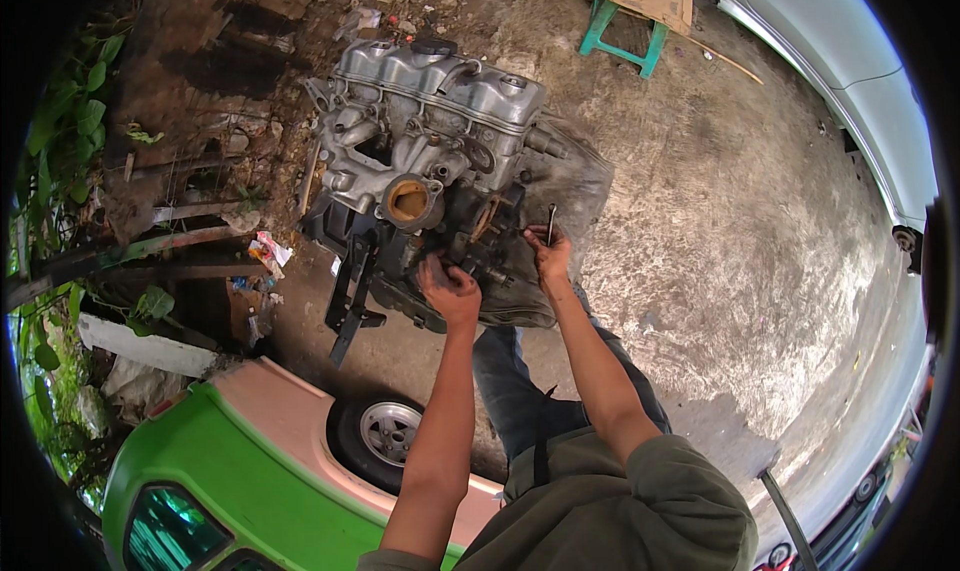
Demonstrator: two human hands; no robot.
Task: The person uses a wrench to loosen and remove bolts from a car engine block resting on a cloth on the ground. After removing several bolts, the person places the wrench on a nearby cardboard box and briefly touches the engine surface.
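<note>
A car engine (430, 121) with a silvery ribbed top cover stands on the ground in front of me. My right hand (548, 254) is closed round a small wrench (551, 223), its ring end pointing up, beside the engine's near right side. Low on the engine's near side, my left hand (450, 289) reaches in with curled fingers against dark parts. Its fingertips are partly hidden, and I cannot make out what they hold. Just above that hand is a round intake opening (409, 201) with a tan inside.
A green and pink car (260, 451) is close at the lower left, its wheel (388, 433) near my left arm. A silver car (850, 81) stands at the right. At the back is a green stool (625, 36) with cardboard on it. Rubbish and plants line the left.
</note>
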